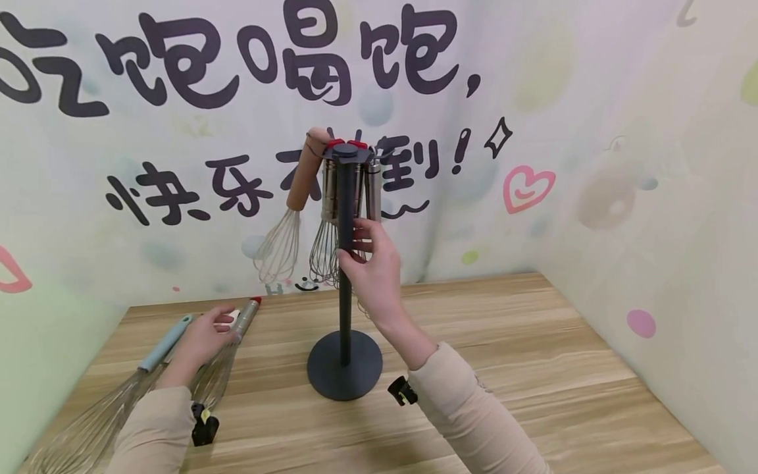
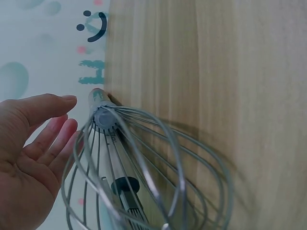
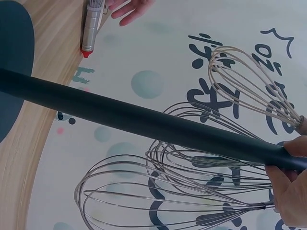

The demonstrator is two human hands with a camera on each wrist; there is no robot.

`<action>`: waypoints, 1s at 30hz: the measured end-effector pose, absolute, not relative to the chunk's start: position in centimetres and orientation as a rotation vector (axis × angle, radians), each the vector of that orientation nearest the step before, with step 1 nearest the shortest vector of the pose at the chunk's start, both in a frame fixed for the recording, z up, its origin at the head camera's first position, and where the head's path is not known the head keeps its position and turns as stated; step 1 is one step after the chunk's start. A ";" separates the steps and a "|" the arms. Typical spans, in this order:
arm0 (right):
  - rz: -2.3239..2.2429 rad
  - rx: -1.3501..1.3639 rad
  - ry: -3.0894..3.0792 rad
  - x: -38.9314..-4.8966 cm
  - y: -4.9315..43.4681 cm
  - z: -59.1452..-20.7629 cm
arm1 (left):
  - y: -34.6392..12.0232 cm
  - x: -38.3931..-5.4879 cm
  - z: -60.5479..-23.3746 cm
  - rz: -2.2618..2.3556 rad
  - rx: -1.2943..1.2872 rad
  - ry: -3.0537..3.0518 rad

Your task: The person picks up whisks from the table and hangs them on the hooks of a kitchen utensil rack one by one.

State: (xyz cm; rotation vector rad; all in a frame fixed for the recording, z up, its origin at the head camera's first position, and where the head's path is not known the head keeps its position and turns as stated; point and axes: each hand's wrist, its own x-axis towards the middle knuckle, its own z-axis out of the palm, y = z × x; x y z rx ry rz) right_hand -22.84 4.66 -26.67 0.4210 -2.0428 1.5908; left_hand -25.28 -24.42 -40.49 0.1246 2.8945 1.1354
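In the head view, the right grip (image 1: 376, 270) is clamped on the post of a dark stand (image 1: 346, 296), which rises from a round base on the wooden tabletop (image 1: 485, 349); whisks hang from its top, among them a wooden-handled whisk (image 1: 304, 174) that slants outward to the left. With that load up high on one slim post, a sideways pull could tip the stand, and a jerk could swing the hanging whisks together or shake one off its hook. The left grip (image 1: 201, 342) is over the whisks lying to the left, near the red-tipped whisk (image 1: 245, 317) and beside the blue-handled whisk (image 1: 166, 342); their wires seem to overlap, so lifting one might drag another along. In the left wrist view, the thumb and fingers stand apart, beside the whisk's collar rather than closed round its handle; closing from here could catch a finger among the wires (image 2: 144, 172) or nudge the handle toward the wall. In the right wrist view, thumb and fingers pinch the post from both sides, right beside the hanging wire loops (image 3: 192, 177), which overlap one another; should the fingers slide or let go carelessly, they might snag a loop and tug the stand over.
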 end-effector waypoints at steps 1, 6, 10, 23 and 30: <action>1.588 0.422 -2.043 -22.9 4.6 -26.7 | -24.4 -25.3 -40.6 1.134 0.124 2.893; 1.575 0.430 -2.047 -23.0 4.7 -26.8 | -24.5 -25.3 -40.9 1.147 0.128 2.895; 1.571 0.444 -2.052 -23.1 4.8 -26.8 | -24.6 -25.5 -41.3 1.165 0.149 2.909; 1.584 0.464 -2.052 -23.2 5.0 -26.7 | -24.5 -25.8 -41.7 1.148 0.067 2.874; 1.585 0.465 -2.062 -23.1 4.9 -26.8 | -24.5 -25.9 -42.1 1.118 0.016 2.875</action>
